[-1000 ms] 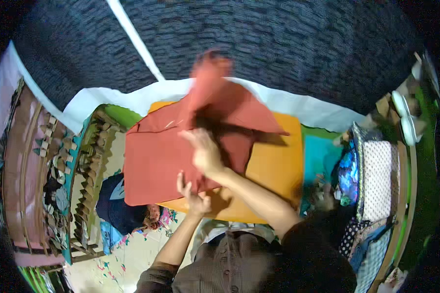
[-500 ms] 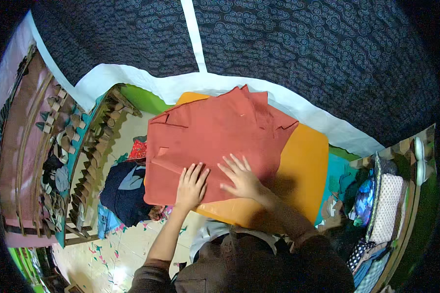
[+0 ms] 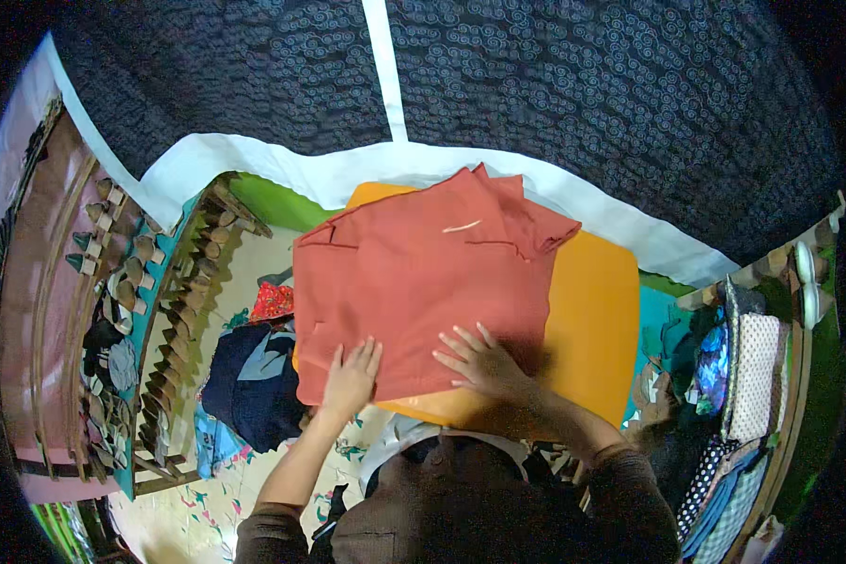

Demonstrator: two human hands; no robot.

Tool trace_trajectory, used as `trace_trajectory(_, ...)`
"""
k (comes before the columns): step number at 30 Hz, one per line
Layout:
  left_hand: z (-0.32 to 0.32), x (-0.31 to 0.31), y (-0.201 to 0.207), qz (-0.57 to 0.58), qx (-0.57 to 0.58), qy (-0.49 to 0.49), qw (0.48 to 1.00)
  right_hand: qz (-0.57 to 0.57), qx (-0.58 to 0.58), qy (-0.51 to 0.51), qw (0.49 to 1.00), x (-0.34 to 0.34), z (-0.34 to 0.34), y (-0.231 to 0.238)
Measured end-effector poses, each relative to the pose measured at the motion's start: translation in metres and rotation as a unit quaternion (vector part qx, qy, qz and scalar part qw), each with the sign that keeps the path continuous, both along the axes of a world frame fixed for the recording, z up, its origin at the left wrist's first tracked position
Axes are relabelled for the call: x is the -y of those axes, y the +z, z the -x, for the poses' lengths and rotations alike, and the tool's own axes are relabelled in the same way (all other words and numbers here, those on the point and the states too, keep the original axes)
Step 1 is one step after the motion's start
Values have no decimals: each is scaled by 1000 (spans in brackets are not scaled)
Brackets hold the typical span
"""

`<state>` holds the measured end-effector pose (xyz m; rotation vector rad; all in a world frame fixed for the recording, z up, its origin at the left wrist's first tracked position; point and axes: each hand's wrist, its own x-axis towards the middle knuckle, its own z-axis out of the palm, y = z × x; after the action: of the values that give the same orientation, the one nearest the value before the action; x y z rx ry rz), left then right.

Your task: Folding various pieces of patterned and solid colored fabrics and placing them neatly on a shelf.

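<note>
A rust-red piece of cloth (image 3: 414, 282) lies spread over an orange table (image 3: 597, 320), its far right corner bunched into folds. Pressed flat near the cloth's front left edge is my left hand (image 3: 352, 378), fingers stretched out. My right hand (image 3: 484, 362) rests farther right on the same cloth, with its fingers spread. Neither hand grips anything. A thin pale strip (image 3: 462, 227) shows on the cloth toward its far side. The cloth covers most of the tabletop, and the orange surface shows at the right and along the front.
Dark blue clothes (image 3: 254, 395) and a red patterned cloth (image 3: 273, 301) lie left of the table. Beyond them stands a wooden rack (image 3: 174, 329). Folded fabrics (image 3: 754, 362) fill shelving at the right. A dark patterned curtain (image 3: 583, 113) hangs behind, and scraps dot the tiled floor (image 3: 174, 512).
My hands have moved apart, the left toward the near left edge and the right to the right. The cloth lies smoother in front, and its far right corner is drawn in. The pale strip shows longer.
</note>
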<state>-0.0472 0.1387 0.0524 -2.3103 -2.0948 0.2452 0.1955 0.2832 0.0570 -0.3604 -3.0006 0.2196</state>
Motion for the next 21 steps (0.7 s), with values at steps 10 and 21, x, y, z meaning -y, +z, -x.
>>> trace_trajectory(10,2,44,-20,6,-3,18,1000,-104,49,-61,992,9,-78,-26)
trace_trajectory(21,10,37,-4,-21,82,34,996,-26,44,-39,998,-19,-80,10)
